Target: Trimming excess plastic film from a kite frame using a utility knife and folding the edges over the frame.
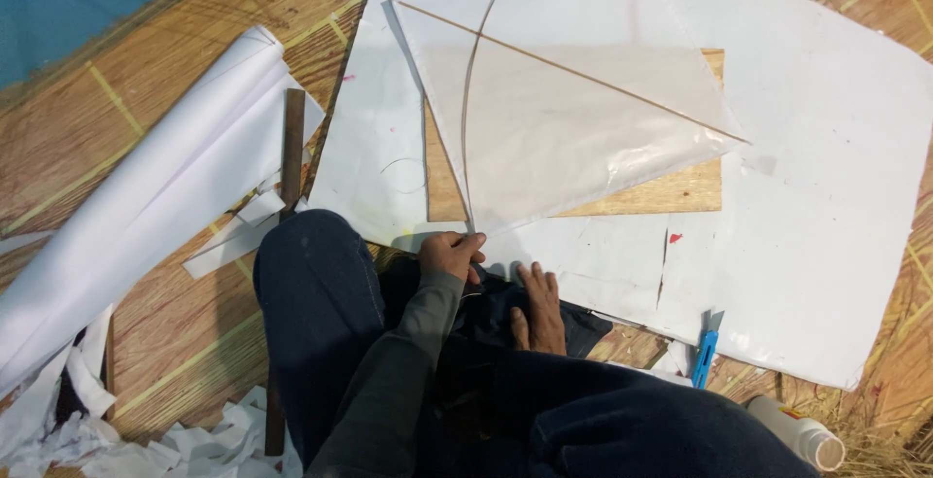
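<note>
The left hand (452, 255) pinches the bottom tip of a white paper kite (573, 109); the right hand is out of sight, and a blue cutter (705, 357) lies nearby

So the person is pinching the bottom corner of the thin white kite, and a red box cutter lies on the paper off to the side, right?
Not quite. The head view shows the box cutter is blue, not red. The rest holds: it lies at the edge of the white paper sheet, and one hand pinches the bottom corner of the thin white kite.
</note>
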